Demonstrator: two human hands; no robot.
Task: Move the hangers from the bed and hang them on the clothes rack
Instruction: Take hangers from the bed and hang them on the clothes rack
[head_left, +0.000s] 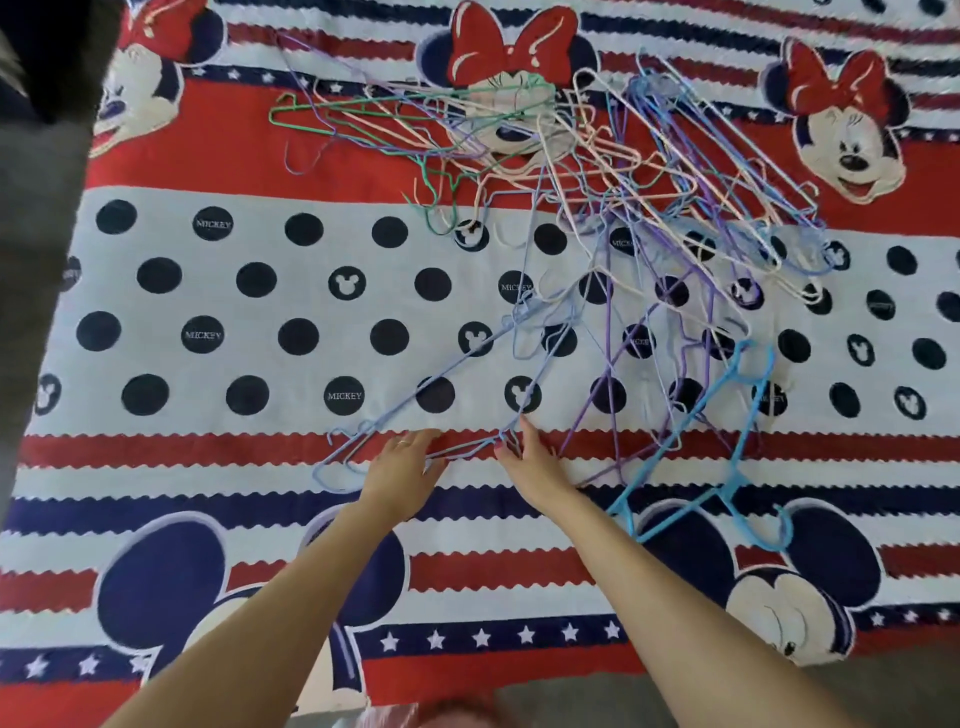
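Note:
Several thin wire hangers in pale blue, purple, pink, white and green lie in a tangled pile (613, 171) across the bed (208, 291). A pale blue wire hanger (415, 387) stretches from the pile toward me. My left hand (402, 475) rests on its lower bar with the fingers spread flat. My right hand (530, 462) pinches the same hanger at its near corner. A thicker light blue plastic hanger (696, 457) lies to the right of my right hand. The clothes rack is out of view.
The bedspread carries red, white and navy stripes, dots and cartoon mouse heads. A dark grey shape (36, 218) rises along the left edge. A grey strip (597, 696) runs along the bottom, at the bed's near edge.

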